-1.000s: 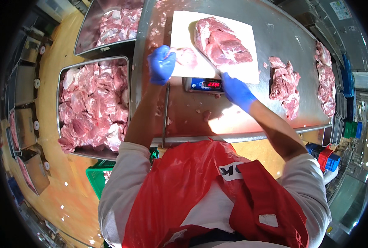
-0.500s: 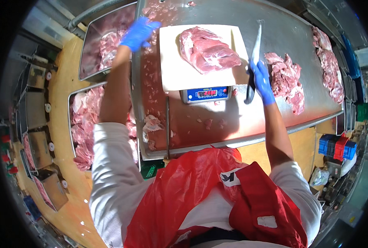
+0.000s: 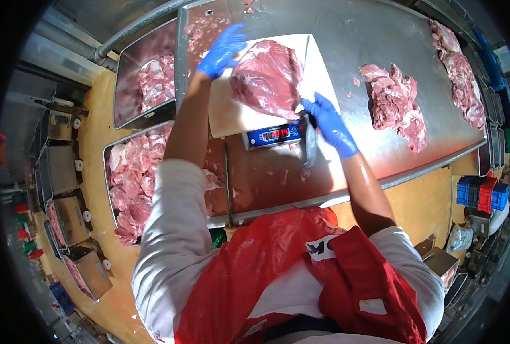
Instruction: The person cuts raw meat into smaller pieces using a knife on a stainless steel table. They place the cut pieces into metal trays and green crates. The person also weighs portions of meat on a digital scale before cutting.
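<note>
A large piece of raw meat (image 3: 267, 78) lies on a white board (image 3: 223, 121) set over a digital scale (image 3: 275, 135) with a lit red display. My left hand (image 3: 224, 53), in a blue glove, is open at the board's upper left, its fingers stretched toward the meat. At the board's lower right, my gloved right hand (image 3: 332, 127) is closed around the dark handle of a knife (image 3: 309, 144). The knife's blade hardly shows; I cannot make out whether it touches the meat.
Steel table (image 3: 375, 34) under the scale, with scraps at its left. A meat pile (image 3: 395, 106) lies right of the board, more meat (image 3: 458, 80) along the far right edge. Two metal bins of meat stand at the left, an upper bin (image 3: 130, 74) and a lower bin (image 3: 110, 183).
My left hand has come right from over the upper bin to the board. My right hand has moved left with the knife, its blade no longer pointing up in plain view. The meat lies differently.
</note>
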{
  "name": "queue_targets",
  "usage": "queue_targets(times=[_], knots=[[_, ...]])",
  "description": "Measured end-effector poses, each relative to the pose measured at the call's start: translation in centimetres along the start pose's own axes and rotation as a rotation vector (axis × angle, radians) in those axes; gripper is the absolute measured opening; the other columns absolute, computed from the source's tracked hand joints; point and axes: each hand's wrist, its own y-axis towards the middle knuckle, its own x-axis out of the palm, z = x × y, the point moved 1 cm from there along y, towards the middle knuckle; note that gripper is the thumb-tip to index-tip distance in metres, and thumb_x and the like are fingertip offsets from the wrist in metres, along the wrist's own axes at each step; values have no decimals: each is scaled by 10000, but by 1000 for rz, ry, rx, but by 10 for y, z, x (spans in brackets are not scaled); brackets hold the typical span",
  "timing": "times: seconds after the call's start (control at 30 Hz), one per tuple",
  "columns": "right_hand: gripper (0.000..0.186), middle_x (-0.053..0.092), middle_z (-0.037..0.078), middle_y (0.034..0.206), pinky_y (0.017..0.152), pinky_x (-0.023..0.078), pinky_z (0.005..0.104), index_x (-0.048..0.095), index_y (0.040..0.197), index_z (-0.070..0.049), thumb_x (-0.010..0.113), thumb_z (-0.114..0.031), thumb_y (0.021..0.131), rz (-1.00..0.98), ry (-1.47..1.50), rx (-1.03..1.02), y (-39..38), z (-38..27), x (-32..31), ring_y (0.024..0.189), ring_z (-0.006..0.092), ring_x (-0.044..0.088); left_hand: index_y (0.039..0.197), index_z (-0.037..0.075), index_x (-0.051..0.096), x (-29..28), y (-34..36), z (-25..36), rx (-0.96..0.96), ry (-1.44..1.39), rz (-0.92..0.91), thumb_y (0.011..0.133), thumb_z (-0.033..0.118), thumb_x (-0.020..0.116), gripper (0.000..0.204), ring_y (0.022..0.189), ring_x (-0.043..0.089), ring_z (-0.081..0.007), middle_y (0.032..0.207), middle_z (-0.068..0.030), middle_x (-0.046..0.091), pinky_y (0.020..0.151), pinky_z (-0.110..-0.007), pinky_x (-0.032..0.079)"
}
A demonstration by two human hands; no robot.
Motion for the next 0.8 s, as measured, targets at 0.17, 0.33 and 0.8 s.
queue_targets(times=[0.17,0.33,0.8], knots=[[339,625,23,916,789,484,286,613,1123,-20,556,-327,993,-35,-518,-295,87,-53,-96,834,112,565,1506,9,249,54,-118,-35,168,83,459,785,260,805,945,1368,383,-354,1489,-243,336,1084,-426,404],[286,629,21,908,833,461,289,655,1055,-48,594,-310,959,-406,-404,-230,232,-67,-51,850,125,565,1521,-71,25,186,-157,-63,200,697,669,754,353,822,1185,1439,192,-434,1548,-299,128,1171,-500,202],[218,582,-12,822,698,493,257,639,969,-65,575,-274,962,-477,3,-5,144,-14,-22,742,88,544,1524,93,323,79,-60,-7,350,889,357,660,98,668,930,1379,313,-503,1505,-335,272,1112,-510,335]])
